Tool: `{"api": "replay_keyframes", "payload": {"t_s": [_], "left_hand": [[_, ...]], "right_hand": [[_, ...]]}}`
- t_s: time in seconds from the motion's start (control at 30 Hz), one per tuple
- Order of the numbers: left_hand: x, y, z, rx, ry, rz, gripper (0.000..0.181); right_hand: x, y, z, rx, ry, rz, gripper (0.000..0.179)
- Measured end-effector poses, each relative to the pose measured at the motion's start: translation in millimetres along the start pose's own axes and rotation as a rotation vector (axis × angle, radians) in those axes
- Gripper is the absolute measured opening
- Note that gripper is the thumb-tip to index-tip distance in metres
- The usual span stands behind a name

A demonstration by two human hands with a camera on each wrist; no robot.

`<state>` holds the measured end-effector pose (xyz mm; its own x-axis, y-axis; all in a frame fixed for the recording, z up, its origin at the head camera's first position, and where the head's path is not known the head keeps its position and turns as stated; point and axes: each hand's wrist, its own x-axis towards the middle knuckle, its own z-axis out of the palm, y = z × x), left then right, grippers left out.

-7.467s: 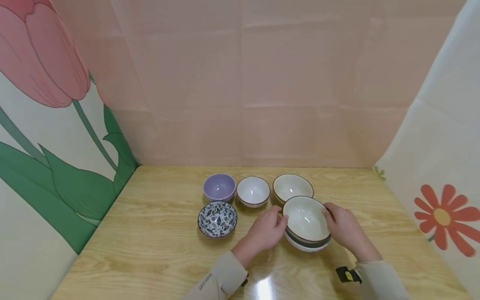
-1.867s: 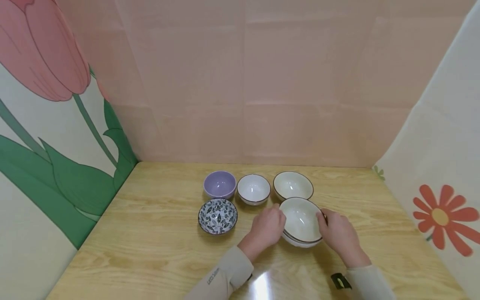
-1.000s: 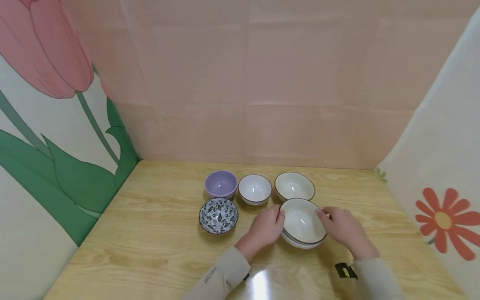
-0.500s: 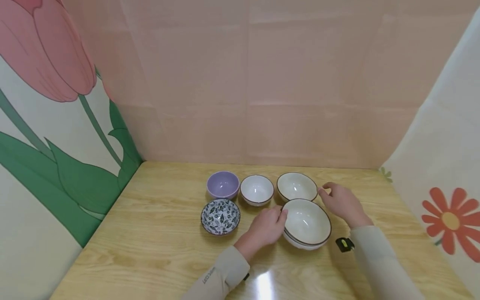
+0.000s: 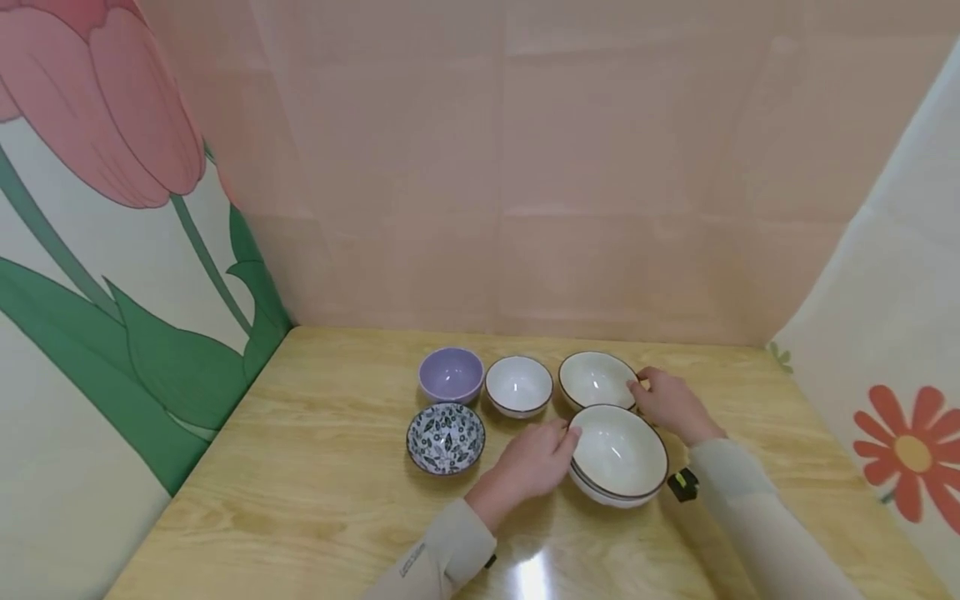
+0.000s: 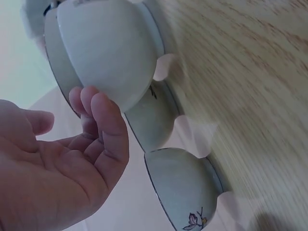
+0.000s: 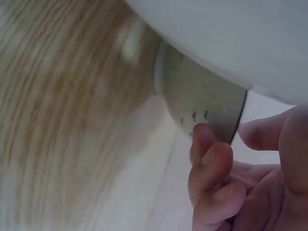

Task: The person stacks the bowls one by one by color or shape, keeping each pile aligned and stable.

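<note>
A cream bowl with a dark rim [image 5: 618, 450] sits nested in a larger white bowl [image 5: 611, 500] at the front right of the group. My left hand [image 5: 534, 457] holds the left rim of this stack, thumb over the edge and fingers against the outer wall; in the left wrist view its fingers [image 6: 108, 115] are bent beside the bowl's side. Behind the stack stands another cream bowl [image 5: 596, 377]. My right hand [image 5: 675, 407] pinches its right rim, with the thumb inside and the fingers along the outside, as the right wrist view shows at close range.
A purple bowl [image 5: 451, 375] and a small white bowl with a brown rim [image 5: 517, 385] stand in the back row. In front of the purple one is a black-and-white floral bowl [image 5: 446, 440]. A pink cloth wall [image 5: 495, 208] closes off the wooden table's back edge [image 5: 360, 333].
My right hand has let go of the front stack's right rim and moved back to take the rear cream bowl's rim. The cream bowl settled into the stack; my left hand stays at its rim.
</note>
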<state>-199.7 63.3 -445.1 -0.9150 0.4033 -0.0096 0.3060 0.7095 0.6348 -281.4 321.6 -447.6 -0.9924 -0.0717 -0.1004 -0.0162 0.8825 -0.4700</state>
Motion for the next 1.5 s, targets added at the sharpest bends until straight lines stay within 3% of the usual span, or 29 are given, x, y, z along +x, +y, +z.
{"api": "replay_keyframes", "payload": {"t_s": [0.17,0.33,0.67,0.97,1.5], "left_hand": [[-3.2,-4.3,1.2,-0.046,-0.004,-0.018,0.061],[-4.6,-5.5,-0.2,-0.067,-0.008,-0.011,0.061],[-4.4,-4.1,-5.3,-0.065,-0.019,0.001,0.061],[-3.6,-1.8,-6.6,-0.010,-0.016,0.037,0.050],[-2.1,-5.4,-5.5,-0.009,-0.021,0.025,0.050]], "right_hand": [[6.3,9.0,10.5,0.035,0.005,-0.029,0.051],[12.4,14.8,19.1,0.050,0.073,-0.079,0.045],[18.5,12.5,23.5,0.093,0.110,-0.078,0.041],[17.4,9.7,17.8,0.095,0.106,-0.058,0.044],[11.0,26.3,4.7,0.105,0.172,-0.062,0.032]]}}
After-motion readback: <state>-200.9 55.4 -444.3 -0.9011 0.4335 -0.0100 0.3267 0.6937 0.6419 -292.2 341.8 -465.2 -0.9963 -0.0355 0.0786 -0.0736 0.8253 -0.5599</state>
